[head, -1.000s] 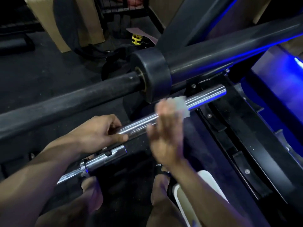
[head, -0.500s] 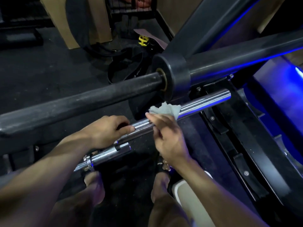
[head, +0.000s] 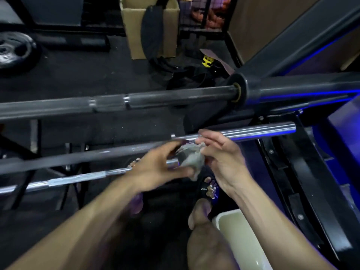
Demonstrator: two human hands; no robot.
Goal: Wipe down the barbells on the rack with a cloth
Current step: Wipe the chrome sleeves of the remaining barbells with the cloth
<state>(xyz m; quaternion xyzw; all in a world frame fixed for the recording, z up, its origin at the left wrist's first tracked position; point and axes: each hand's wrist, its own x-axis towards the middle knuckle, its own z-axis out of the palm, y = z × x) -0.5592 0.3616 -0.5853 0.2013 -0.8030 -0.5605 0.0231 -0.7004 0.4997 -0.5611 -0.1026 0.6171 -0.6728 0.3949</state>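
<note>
A: Two hands share the cloth [head: 191, 159], bunched just off the chrome barbell [head: 253, 131] on the rack [head: 303, 172].

B: The left hand [head: 155, 168] and right hand [head: 220, 158] both seem to pinch it, though blur hides the fingertips.

A: It could drop during the handover; the bar's left end is cut off.

A cardboard box [head: 136, 32] stands open on the dark floor at the top centre. A black round disc [head: 151, 34] leans against the front of the box. Left of the box, a weight plate [head: 13, 50] lies flat on the floor (only partly in frame). Right of and below the box sits a small yellow object [head: 206, 61], too blurred to identify. Far below the box, at the bottom edge, is a white container [head: 243, 242].
</note>
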